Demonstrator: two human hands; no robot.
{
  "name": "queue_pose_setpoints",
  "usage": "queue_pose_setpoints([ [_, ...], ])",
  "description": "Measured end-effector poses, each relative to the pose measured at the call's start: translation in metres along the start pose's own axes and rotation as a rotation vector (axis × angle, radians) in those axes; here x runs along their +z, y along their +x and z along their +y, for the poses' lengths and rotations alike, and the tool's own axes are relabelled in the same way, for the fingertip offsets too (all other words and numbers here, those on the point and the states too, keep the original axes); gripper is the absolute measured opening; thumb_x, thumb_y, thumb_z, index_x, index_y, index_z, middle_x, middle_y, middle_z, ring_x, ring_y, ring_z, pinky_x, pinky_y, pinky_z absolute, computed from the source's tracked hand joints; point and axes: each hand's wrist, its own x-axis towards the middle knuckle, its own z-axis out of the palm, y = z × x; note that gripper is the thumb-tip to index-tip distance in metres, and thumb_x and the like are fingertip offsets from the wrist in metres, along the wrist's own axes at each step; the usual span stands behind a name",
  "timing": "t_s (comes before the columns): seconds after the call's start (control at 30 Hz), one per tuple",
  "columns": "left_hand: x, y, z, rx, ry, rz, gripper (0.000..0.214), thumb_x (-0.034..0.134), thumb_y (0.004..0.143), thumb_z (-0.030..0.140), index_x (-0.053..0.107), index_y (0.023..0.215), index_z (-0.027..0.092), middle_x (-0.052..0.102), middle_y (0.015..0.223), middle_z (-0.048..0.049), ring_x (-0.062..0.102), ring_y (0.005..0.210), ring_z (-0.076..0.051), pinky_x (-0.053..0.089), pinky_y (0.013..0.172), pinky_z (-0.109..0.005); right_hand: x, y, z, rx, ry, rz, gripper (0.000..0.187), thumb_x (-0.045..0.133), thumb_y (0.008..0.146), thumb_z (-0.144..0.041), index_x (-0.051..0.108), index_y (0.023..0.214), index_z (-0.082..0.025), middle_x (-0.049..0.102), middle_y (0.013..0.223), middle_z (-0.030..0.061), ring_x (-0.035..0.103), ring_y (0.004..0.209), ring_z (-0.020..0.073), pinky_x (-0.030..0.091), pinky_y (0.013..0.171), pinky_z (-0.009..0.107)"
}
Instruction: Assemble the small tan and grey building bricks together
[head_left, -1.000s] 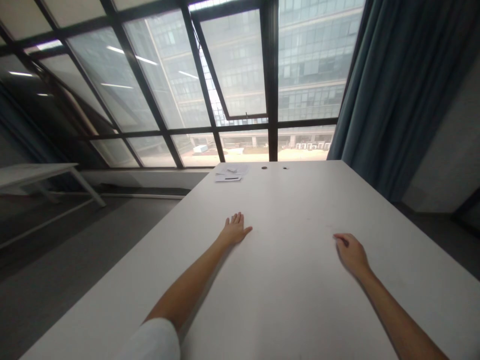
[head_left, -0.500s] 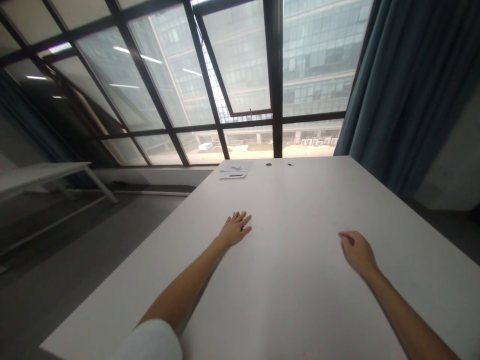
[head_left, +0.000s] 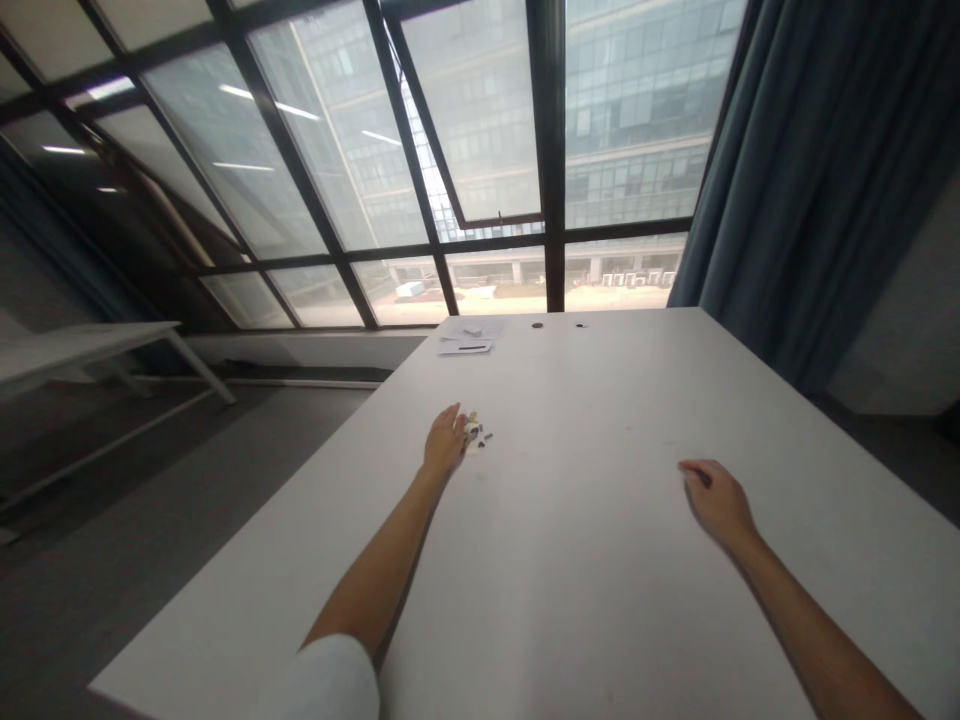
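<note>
A small heap of tiny pieces [head_left: 475, 434], some pale yellow and some dark grey, lies on the white table [head_left: 570, 560]. Along its left side rests my left hand [head_left: 444, 440], fingers stretched out and seeming to touch the nearest pieces. It appears to hold nothing. Well to the right, my right hand [head_left: 717, 498] rests on the tabletop with its fingers curled in and the thumb side pressed together. Whatever may be between those fingers is hidden. The pieces are too small for me to tell their kind.
Papers [head_left: 471, 336] with a dark pen-like strip lie at the table's far left corner. Two round holes, one a dark grommet [head_left: 537, 325], sit near the far edge. Windows stand beyond, with a blue curtain [head_left: 795, 180] at right and another table [head_left: 82, 345] at left.
My left hand has moved left off the small pieces, which it covered before, and now lies beside them. The right hand has stayed in place, still curled.
</note>
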Motion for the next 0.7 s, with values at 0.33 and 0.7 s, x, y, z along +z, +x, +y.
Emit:
queue_pose_setpoints([
  [0.33,-0.016,-0.011,-0.024,-0.403,-0.371,0.320,0.035,0.044,0.090,0.024,0.067,0.116,0.016,0.076,0.108,-0.0112,0.069,0.106,-0.024,0.051,0.103,-0.043,-0.006,-0.006,-0.006,-0.046,-0.019,-0.036,0.036,0.047,0.086,-0.035,0.073,0.102,-0.017,0.072,0.111,0.0127,0.065,0.107,0.0265,0.049,0.103,0.045],
  [0.7,-0.014,-0.012,-0.031,-0.349,-0.292,0.159,0.035,0.048,0.086,0.031,0.071,0.108,0.016,0.077,0.098,-0.0097,0.070,0.092,-0.023,0.054,0.090,-0.037,-0.008,-0.009,-0.004,0.026,0.024,-0.049,0.035,0.050,0.086,-0.040,0.073,0.102,-0.020,0.073,0.113,0.0118,0.066,0.108,0.0271,0.050,0.103,0.045],
])
